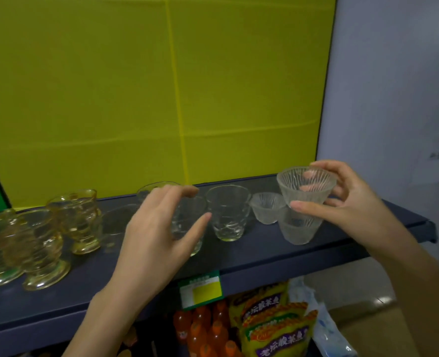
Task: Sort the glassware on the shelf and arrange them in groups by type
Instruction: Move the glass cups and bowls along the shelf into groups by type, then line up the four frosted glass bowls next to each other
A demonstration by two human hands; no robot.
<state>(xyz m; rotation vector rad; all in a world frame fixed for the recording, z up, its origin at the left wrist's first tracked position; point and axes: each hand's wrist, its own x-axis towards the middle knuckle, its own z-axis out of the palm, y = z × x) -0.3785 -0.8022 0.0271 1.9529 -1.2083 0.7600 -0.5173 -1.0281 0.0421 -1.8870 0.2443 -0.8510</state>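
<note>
Right hand (352, 199): I have it pinching the frosted ribbed cup (306, 185). The thumb is on the near wall under the rim, and the fingers on the far side show through the glass.
Held cup, position: It is lifted off the shelf (264, 256), upright, directly over a second frosted cup (299, 229). I cannot tell whether the two touch.
Left hand (156, 228): The fingers are spread and relaxed and grip nothing. It hovers in front of a clear tumbler (187, 219), and contact is unclear from here.
Handling: I judge the cup light, rigid and brittle. The ribs give some purchase, but the wall tapers toward the base, so a low grip could slide.
Where to hold: I would take it high on the wall, thumb opposing fingers just under the rim, and set it down gently because glass on glass chips.
Frosted group: A smaller frosted cup (268, 207) stands just beside the lower one, at the shelf's right end.
Clear group: Another clear tumbler (227, 213) stands between the left hand and the frosted cups.
Amber group: The amber footed glasses (79, 220) are clustered at the left end, well apart from the frosted ones.
Beyond: There is a yellow back panel (136, 99), a price label (200, 289) on the shelf lip, and orange bottles (203, 328) and snack packets (275, 328) below.
</note>
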